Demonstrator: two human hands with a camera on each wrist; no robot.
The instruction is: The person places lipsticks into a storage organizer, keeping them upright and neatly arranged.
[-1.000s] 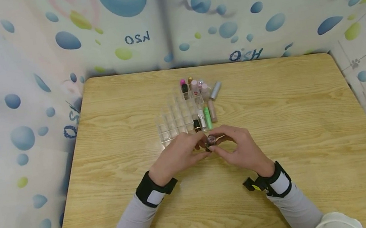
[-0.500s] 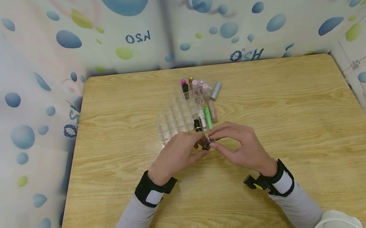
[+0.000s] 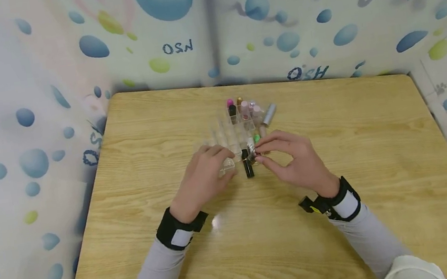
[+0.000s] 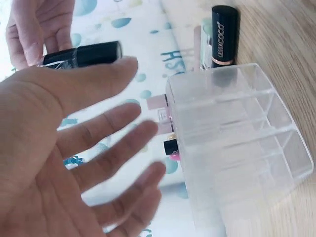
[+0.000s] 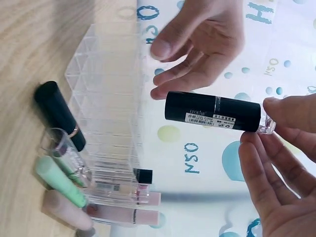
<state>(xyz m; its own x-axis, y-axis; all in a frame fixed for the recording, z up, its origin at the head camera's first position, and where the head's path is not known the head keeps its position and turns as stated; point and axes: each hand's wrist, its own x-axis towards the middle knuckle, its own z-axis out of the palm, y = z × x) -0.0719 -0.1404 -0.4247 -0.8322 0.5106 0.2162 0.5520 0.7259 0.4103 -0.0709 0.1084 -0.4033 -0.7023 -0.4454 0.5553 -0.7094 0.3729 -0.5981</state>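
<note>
A black lipstick tube (image 5: 212, 111) is pinched at its clear end between the thumb and fingers of my right hand (image 3: 296, 160). It lies nearly level in the right wrist view, with a white label on its side. My left hand (image 3: 201, 179) is spread beside the clear stepped lipstick organizer (image 4: 237, 138) and holds nothing. In the left wrist view its fingers are apart from the organizer. Another black lipstick (image 3: 247, 165) lies on the table at the organizer's near right side. Several upright tubes with pink and black caps (image 3: 245, 109) stand in the organizer's back rows.
Beside the organizer lie a clear tube (image 5: 69, 158), a green tube (image 5: 60, 180) and a pinkish tube (image 5: 66, 210). A silver-grey tube (image 3: 270, 114) lies at the back right. The wooden table (image 3: 382, 159) ends at a patterned curtain wall (image 3: 241, 26).
Both hands were together on the black lipstick. The left hand has let go and moved left to the organizer. The right hand has moved forward with the lipstick; the head view has shifted slightly.
</note>
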